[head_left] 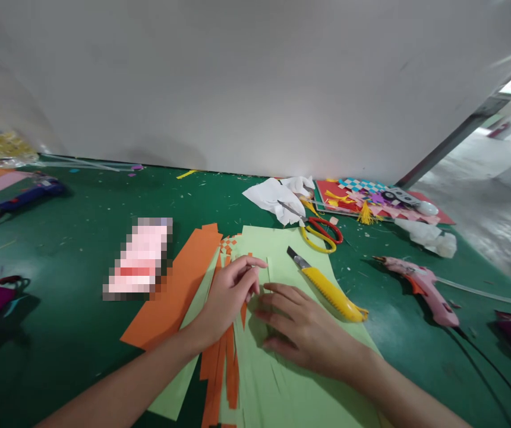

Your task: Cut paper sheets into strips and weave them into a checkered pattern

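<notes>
Pale green paper (313,395) cut partly into long strips lies in front of me. My left hand (231,291) hovers over its left part with fingers curled together; what they pinch, if anything, is hidden. My right hand (300,327) rests on the green sheet, palm down, fingers apart, close to the left fingertips. Orange paper strips (215,374) run beneath my left wrist. Beyond that hand, a small orange-and-pale checkered weave (229,244) shows. To the right of my right hand, a yellow utility knife (333,294) lies on the sheet, blade exposed.
Scissors (322,235) lie behind the knife, beside crumpled white tissue (273,199). At right are a pink glue gun (425,288) with its cord and a red board (327,193) holding paper pieces. An orange sheet (170,291) and a blurred-out pink item (142,255) lie left.
</notes>
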The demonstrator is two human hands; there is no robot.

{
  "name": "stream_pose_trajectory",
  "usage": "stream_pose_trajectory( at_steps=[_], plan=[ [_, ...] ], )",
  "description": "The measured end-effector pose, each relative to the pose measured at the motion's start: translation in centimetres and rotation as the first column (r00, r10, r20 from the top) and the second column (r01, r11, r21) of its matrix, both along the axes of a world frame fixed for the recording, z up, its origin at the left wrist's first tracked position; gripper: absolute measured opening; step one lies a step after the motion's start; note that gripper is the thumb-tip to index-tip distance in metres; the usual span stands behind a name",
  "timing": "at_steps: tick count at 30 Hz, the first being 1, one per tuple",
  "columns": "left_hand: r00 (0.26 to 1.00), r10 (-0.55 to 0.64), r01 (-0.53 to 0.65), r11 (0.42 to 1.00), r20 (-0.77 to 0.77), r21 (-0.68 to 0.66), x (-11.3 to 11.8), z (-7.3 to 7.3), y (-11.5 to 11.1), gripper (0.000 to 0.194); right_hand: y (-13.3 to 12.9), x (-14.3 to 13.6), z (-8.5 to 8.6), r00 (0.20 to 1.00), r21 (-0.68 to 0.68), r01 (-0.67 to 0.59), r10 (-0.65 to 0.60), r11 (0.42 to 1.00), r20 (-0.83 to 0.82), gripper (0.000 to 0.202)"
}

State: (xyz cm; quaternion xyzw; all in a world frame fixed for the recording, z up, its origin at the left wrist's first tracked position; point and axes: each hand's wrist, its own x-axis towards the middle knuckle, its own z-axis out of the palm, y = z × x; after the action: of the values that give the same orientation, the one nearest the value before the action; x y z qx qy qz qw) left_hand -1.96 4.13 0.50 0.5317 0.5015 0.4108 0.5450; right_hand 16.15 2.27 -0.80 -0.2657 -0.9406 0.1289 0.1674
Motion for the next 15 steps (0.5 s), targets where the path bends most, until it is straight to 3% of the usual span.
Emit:
stream_pose_trajectory(
  at_steps=[4, 8, 10, 12, 15],
  plan=[
    [1.000, -0.006, 0.005, 1.000, -0.015, -0.015, 0.0, 0.0, 0.0, 0.017, 0.2, -0.1, -0.3, 0.996, 0.045, 0.003, 0.001, 0.999, -0.093, 0.016],
    [1.000, -0.004, 0.004, 1.000, -0.019, -0.009, 0.0, 0.1, -0.1, 0.018, 0.2, -0.1, -0.6, 0.975, 0.028, 0.053, -0.045, 0.998, -0.220, 0.017],
    [1.000, -0.011, 0.011, 1.000, -0.002, -0.002, 0.0, 0.2, -0.2, 0.017, 0.2, 0.1, -0.4, 0.939, -0.085, 0.112, -0.133, 0.990, -0.316, 0.015],
    [0.999, -0.026, 0.025, 1.000, 0.019, 0.015, -0.1, 0.3, -0.4, 0.015, 0.4, 0.3, -0.1, 0.880, -0.270, 0.189, -0.284, 0.944, -0.379, 0.014],
    [0.998, -0.053, 0.052, 0.997, 0.024, 0.059, -0.2, 0.2, -0.6, 0.022, 0.8, 0.6, 0.6, 0.751, -0.561, 0.288, -0.546, 0.776, -0.370, 0.014]
  ],
)
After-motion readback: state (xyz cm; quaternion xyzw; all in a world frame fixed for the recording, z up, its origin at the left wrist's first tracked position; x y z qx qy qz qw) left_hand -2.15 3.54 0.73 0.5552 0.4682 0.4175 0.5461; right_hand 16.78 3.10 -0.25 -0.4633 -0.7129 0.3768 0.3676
